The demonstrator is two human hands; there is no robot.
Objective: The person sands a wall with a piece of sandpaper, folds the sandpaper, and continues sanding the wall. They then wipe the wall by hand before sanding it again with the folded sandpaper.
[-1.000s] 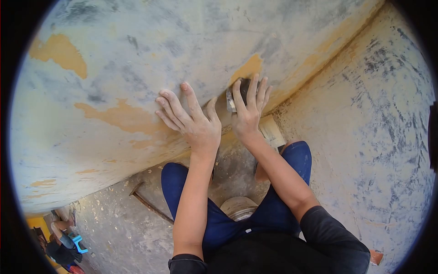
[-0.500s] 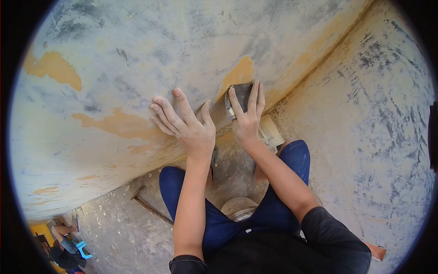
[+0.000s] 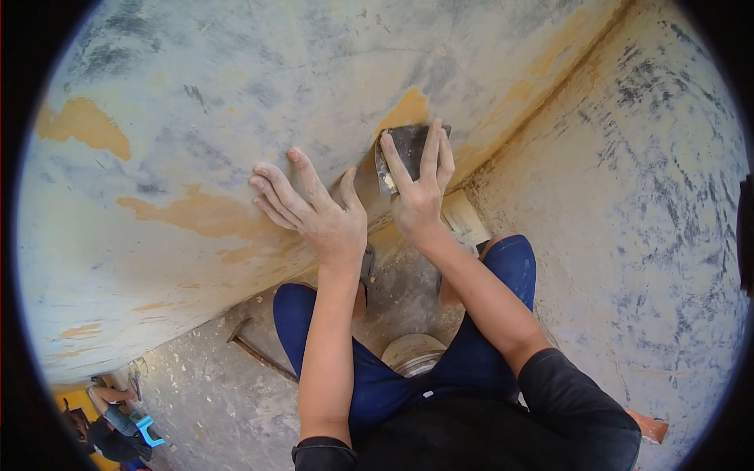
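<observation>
My right hand point(image 3: 419, 184) presses a dark grey piece of sandpaper point(image 3: 410, 149) flat to the wall, its fingers spread over the sheet. Pale dust marks the sandpaper's lower left edge. Just above it is an orange-yellow patch point(image 3: 410, 108) on the wall point(image 3: 236, 86). To the left, my left hand point(image 3: 318, 212) is open, fingers spread and fingertips at the wall, holding nothing. Whitish dust coats the fingers of both hands. The palm sides are hidden.
A hammer-like tool point(image 3: 263, 352) lies on the floor to the left. Below me, between my legs, is a round pail point(image 3: 413, 355). A second wall point(image 3: 628, 204) meets the first on the right. Another person point(image 3: 114, 436) with a light-blue object point(image 3: 148, 431) is at lower left.
My right hand and the sandpaper have moved up and slightly left along the wall, covering more of the orange patch's lower part. My left hand stays open at nearly the same spot.
</observation>
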